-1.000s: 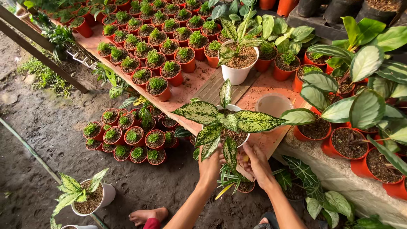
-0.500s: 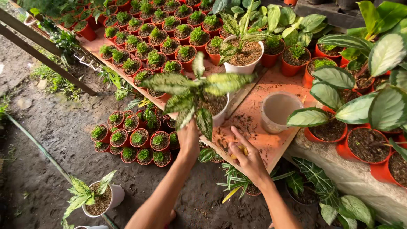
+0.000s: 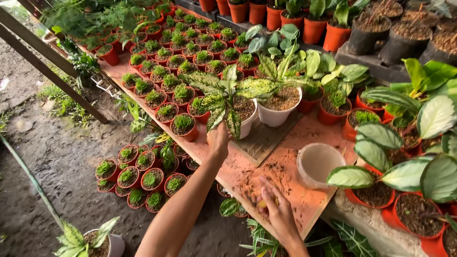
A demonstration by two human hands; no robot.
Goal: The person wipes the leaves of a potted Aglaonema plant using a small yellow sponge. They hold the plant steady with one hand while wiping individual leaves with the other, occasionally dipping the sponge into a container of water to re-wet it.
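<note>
White pot [image 3: 248, 124] of speckled plant apparently held in left grip [image 3: 219, 139]; fingers hidden.

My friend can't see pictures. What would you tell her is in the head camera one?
A person's left hand reaches out to a white pot holding a plant with speckled green and cream leaves, on a soil-strewn orange bench. Their right hand rests on the bench near an empty white pot, with rows of small green plants in red pots all around.

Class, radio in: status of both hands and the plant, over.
Left hand on white pot of speckled-leaf plant. Right hand on soil-strewn board. Empty white pot alongside.
</note>
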